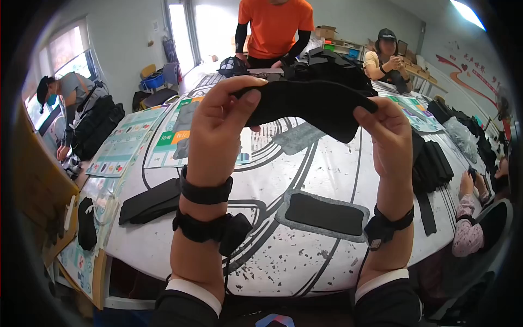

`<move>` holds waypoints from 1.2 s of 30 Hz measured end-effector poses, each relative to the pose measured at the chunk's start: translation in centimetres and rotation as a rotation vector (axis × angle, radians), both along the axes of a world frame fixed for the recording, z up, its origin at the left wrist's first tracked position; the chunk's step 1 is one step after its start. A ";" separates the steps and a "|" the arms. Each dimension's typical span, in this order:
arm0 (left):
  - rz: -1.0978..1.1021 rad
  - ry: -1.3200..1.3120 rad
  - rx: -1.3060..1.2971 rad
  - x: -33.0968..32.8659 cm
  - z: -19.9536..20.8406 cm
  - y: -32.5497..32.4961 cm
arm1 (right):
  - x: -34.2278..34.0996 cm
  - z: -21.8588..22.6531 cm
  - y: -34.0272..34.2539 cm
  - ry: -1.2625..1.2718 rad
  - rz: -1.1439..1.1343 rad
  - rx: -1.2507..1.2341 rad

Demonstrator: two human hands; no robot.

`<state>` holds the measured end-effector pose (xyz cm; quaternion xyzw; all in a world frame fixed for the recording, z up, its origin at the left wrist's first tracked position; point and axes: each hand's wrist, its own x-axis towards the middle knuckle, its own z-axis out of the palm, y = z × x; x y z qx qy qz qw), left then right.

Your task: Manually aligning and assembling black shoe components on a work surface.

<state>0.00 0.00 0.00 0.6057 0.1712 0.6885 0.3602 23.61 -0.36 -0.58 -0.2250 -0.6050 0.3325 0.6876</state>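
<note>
A curved black fabric piece point(310, 103) is stretched between my hands above the table. My left hand point(220, 122) pinches its left end between thumb and fingers, while my right hand point(389, 131) grips the right end, thumb on the near face. Its lower edge dips toward the right side. Below, a dark rectangular pad point(325, 215) lies on a slightly larger grey backing with rounded corners point(282, 211). Behind the held piece, a flat grey piece point(298, 139) rests on the tabletop, partly covered from view.
Folded black strips point(152, 201) lie left of my forearm, and stacked black pieces point(433, 166) sit at the right. A heap of black material point(329, 68) is at the far side. Several people are around the table, one in an orange shirt point(275, 30) opposite me.
</note>
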 end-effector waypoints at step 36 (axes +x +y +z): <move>1.582 -1.008 1.063 -10.7 3.8 -10.0 | 3.2 1.7 -1.6 -0.447 -0.335 -0.039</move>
